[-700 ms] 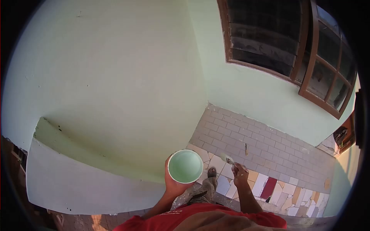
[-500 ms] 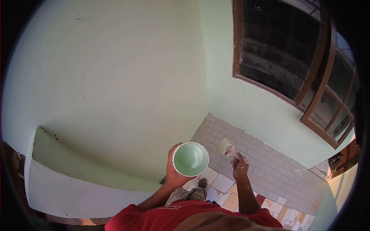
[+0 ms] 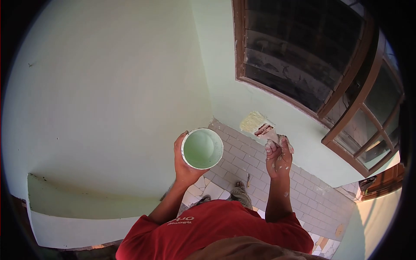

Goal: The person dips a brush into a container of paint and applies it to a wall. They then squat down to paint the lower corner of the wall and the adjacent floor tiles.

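My left hand [image 3: 185, 169] is closed around the side of a round white tub [image 3: 185, 159], which holds pale green paint [image 3: 198, 149]. To the right, my right hand [image 3: 278, 157] grips the handle of a wide paintbrush [image 3: 265, 129]. Its bristles are pale yellowish and point up and left, and the ferrule is stained reddish brown. White paint flecks mark my right fingers and wrist. A gap separates the brush from the tub, and the bristles appear in front of the pale green wall [image 3: 221, 93] below the window.
A brown-framed window [image 3: 299, 52] with an open casement [image 3: 368, 117] juts out at the right. Grey brick-pattern tiles [image 3: 236, 151] cover the floor, with broken tile pieces nearer my feet. A low ledge [image 3: 86, 223] runs along the lower left.
The brush has risen with my right hand, and the tub has shifted left and up in view. My view has moved right toward the window, and my feet have stepped onto different tiles.
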A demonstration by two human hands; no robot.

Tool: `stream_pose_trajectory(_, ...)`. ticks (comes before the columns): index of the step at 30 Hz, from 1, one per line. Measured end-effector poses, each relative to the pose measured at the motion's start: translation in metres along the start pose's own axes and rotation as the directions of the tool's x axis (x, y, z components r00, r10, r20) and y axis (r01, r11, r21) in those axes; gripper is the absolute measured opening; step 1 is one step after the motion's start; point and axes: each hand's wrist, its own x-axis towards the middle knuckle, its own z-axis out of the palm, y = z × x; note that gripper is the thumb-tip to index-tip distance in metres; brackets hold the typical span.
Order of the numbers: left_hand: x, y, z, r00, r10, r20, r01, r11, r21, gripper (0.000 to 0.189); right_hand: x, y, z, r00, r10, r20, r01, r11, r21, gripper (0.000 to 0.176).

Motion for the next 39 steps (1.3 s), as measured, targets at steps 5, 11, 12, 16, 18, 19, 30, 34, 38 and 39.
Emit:
stream_pose_trajectory(5, 0.010, 0.001, 0.052, 0.992, -0.094, -0.079, 0.093, 0.996, -0.008, 0.107, 0.056, -0.008, -0.025, 0.956, 0.291, -0.043, -0.292, 0.956, -0.008, 0.031)
stream_pose_trajectory(11, 0.019, 0.010, 0.084, 0.981, -0.108, -0.162, 0.130, 0.983, 0.129, 0.103, 0.104, -0.020, -0.023, 0.927, 0.372, 0.039, -0.369, 0.927, -0.070, 0.030)
stream_pose_trajectory(12, 0.020, 0.010, 0.089, 0.975, -0.117, -0.189, 0.137, 0.986, 0.100, 0.103, 0.110, -0.022, -0.021, 0.925, 0.377, 0.053, -0.372, 0.924, -0.087, 0.030)
stream_pose_trajectory(16, 0.023, 0.008, 0.101, 0.970, -0.137, -0.202, 0.169, 0.974, 0.152, 0.105, 0.131, -0.022, -0.014, 0.920, 0.362, 0.149, -0.343, 0.929, -0.139, 0.032)
stream_pose_trajectory(18, 0.029, 0.007, 0.106, 0.975, -0.106, -0.196, 0.140, 0.975, 0.171, 0.106, 0.143, -0.028, -0.005, 0.912, 0.382, 0.147, -0.360, 0.920, -0.158, 0.031)
stream_pose_trajectory(19, 0.031, 0.005, 0.108, 0.970, -0.124, -0.207, 0.163, 0.970, 0.180, 0.106, 0.149, -0.029, -0.003, 0.921, 0.332, 0.203, -0.307, 0.941, -0.144, 0.027)
stream_pose_trajectory(30, 0.072, 0.010, 0.136, 0.969, 0.042, -0.241, 0.059, 0.915, 0.400, 0.109, 0.173, -0.090, 0.059, 0.483, 0.085, 0.871, 0.607, 0.685, -0.403, 0.024)
stream_pose_trajectory(34, 0.075, 0.008, 0.146, 0.974, 0.108, -0.197, -0.010, 0.896, 0.445, 0.111, 0.166, -0.076, 0.060, 0.397, 0.286, 0.872, 0.692, 0.531, -0.490, 0.026)
stream_pose_trajectory(38, 0.071, 0.014, 0.152, 0.967, 0.150, -0.208, 0.009, 0.790, 0.614, 0.112, 0.173, -0.054, 0.052, 0.366, 0.350, 0.862, 0.731, 0.464, -0.499, 0.024)
stream_pose_trajectory(39, 0.072, 0.014, 0.151, 0.966, 0.147, -0.214, 0.018, 0.785, 0.619, 0.112, 0.173, -0.051, 0.052, 0.365, 0.351, 0.863, 0.728, 0.470, -0.499, 0.024)
